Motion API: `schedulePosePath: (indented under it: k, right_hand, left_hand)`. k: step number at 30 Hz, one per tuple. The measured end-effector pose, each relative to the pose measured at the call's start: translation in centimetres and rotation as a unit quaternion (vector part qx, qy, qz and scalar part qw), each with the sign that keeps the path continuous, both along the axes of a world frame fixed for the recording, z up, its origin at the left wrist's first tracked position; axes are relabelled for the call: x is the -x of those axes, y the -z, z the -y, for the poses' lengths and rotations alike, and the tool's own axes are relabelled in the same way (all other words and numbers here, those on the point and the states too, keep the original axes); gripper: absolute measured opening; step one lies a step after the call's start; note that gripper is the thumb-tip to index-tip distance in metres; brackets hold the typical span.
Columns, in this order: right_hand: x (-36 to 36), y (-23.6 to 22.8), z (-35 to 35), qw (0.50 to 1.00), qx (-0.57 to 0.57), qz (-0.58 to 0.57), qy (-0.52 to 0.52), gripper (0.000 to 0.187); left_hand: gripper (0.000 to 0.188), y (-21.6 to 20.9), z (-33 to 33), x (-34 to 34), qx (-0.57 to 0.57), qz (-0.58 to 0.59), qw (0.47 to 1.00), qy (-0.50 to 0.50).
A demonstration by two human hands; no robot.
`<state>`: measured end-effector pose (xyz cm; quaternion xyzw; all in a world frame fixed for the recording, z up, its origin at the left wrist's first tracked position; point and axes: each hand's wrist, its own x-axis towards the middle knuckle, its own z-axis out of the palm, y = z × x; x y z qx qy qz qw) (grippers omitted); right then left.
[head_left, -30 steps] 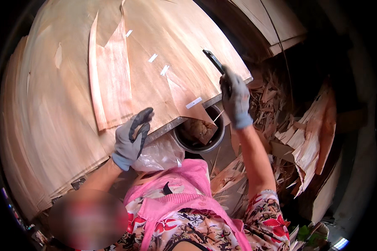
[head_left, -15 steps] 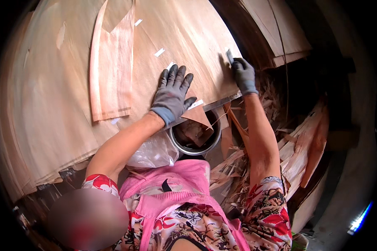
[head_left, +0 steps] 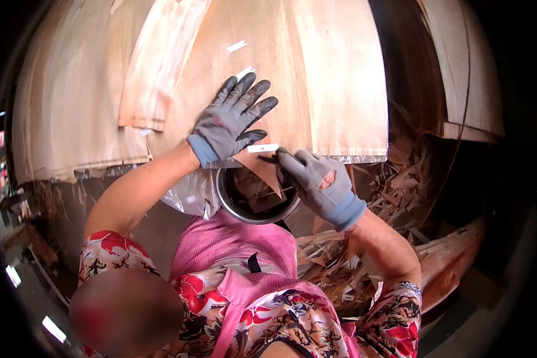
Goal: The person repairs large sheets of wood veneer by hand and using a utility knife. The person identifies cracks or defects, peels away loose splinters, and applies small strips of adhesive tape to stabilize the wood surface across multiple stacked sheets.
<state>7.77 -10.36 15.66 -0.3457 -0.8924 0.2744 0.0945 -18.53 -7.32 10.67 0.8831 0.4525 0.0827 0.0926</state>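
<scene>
My left hand (head_left: 231, 122), in a grey glove with dark fingertips, lies flat with fingers spread on a pale wood veneer sheet (head_left: 334, 95). My right hand (head_left: 323, 184), gloved alike with a hole in the back, is curled at the sheet's near edge. A small blade-like tool seen earlier in it is now mostly hidden; only something dark shows by its fingertips. Beside those fingertips, a white tape strip (head_left: 262, 148) sits on the edge. A pointed veneer scrap (head_left: 262, 170) hangs there over a round metal pot (head_left: 222, 194).
A narrow veneer strip (head_left: 164, 59) lies on the sheets to the left. More white tape (head_left: 236, 46) is farther up. Clear plastic (head_left: 191, 194) hangs beside the pot. Veneer scraps (head_left: 340, 262) heap at the lower right; another veneer stack (head_left: 471, 77) stands beyond a dark gap.
My right hand has come from the sheet's right side toward me and left, to the tape strip at the near edge. My left hand stays flat on the veneer. The view has shifted.
</scene>
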Motion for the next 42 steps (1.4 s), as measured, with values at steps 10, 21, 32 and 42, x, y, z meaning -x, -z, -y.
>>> schedulePosePath:
  k: [10,21,32,42]
  right_hand:
    - [2.7,2.6,-0.2,0.974,-0.172,0.075,-0.126,0.052]
    - [3.2,3.2,-0.6,0.958,-0.204,0.129,-0.153,0.056]
    - [-0.9,2.0,-1.7,0.941,-0.154,0.264,-0.148,0.053]
    - [-4.6,3.0,-2.2,0.954,-0.143,0.235,-0.117,0.052]
  left_hand:
    - [0.066,1.0,0.3,0.0,-0.025,0.049,0.998,-0.022]
    - [0.063,1.9,0.5,-0.6,-0.022,0.011,0.999,-0.045]
    - [0.065,2.0,0.8,-0.5,-0.015,-0.042,0.998,-0.052]
    - [0.089,-0.3,0.9,-0.7,-0.007,-0.038,0.998,-0.041]
